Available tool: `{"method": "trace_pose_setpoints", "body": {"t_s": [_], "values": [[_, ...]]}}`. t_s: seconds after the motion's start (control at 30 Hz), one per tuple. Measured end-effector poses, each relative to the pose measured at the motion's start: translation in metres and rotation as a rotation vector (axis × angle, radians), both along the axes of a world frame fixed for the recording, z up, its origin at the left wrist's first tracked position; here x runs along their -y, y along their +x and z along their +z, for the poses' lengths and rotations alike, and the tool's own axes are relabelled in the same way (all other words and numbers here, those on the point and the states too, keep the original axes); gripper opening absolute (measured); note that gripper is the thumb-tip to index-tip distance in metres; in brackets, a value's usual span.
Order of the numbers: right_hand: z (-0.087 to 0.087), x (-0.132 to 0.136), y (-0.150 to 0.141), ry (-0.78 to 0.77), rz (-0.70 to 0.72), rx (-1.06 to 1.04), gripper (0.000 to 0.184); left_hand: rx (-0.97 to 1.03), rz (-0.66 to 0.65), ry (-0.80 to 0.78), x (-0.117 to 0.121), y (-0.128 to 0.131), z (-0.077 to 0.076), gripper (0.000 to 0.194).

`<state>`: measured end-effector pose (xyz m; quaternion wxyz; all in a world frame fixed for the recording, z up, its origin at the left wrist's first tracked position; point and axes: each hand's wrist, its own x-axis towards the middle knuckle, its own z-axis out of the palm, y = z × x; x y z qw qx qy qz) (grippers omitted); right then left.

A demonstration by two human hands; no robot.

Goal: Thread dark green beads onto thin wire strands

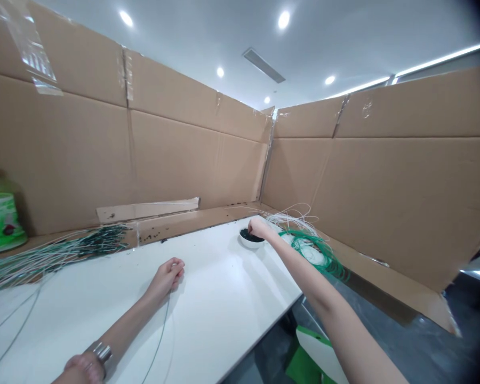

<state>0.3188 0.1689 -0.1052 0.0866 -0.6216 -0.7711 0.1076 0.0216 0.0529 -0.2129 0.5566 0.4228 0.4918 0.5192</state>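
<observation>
From where I stand, the left hand (pixel 168 276) is over the table (pixel 216 298), its fingers curled in and pressed together on a thin wire (pixel 161 332). The wire comes out beneath the fist and bends down toward the near edge; its upper end is too small to make out.

The right hand (pixel 259 228) reaches far across, fingers dipped into a white bowl (pixel 251 244) of small black pieces (pixel 246 234). The fingertips are hidden among them, so I can't tell whether they pinch one. That hand also covers part of the bowl.

Just beyond the bowl and to its right lie a loose tangle of white wire (pixel 294 217) and a green coil (pixel 336 262), the right forearm passing in front of them. Off to the left, well apart from the bowl, lies a bundle of wires (pixel 44 258) with dark ends, near a green bottle (pixel 0 221). Dark specks dot the cardboard (pixel 208 216) along the table's far side, and tall cardboard walls (pixel 176 154) stand behind everything.
</observation>
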Motion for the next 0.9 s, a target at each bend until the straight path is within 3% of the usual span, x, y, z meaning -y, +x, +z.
{"method": "trace_pose_setpoints", "body": {"t_s": [0.17,0.27,0.4,0.63,0.9], "values": [[0.007,0.000,-0.021,0.056,0.064,-0.117,0.030,-0.054,-0.030,0.041,0.004,0.001,0.003,0.042],[-0.011,0.003,-0.049,0.041,0.129,-0.189,0.030,-0.089,-0.042,0.056,0.007,0.003,0.007,0.049],[-0.045,0.005,-0.073,-0.004,0.193,-0.239,0.031,-0.162,-0.053,0.066,0.012,0.005,0.008,0.043],[-0.079,-0.006,-0.072,-0.053,0.247,-0.262,0.028,-0.205,-0.057,0.038,0.010,0.004,0.001,0.035],[-0.083,-0.010,-0.066,-0.105,0.243,-0.277,0.028,-0.243,-0.106,-0.018,0.011,0.002,0.000,0.042]]}}
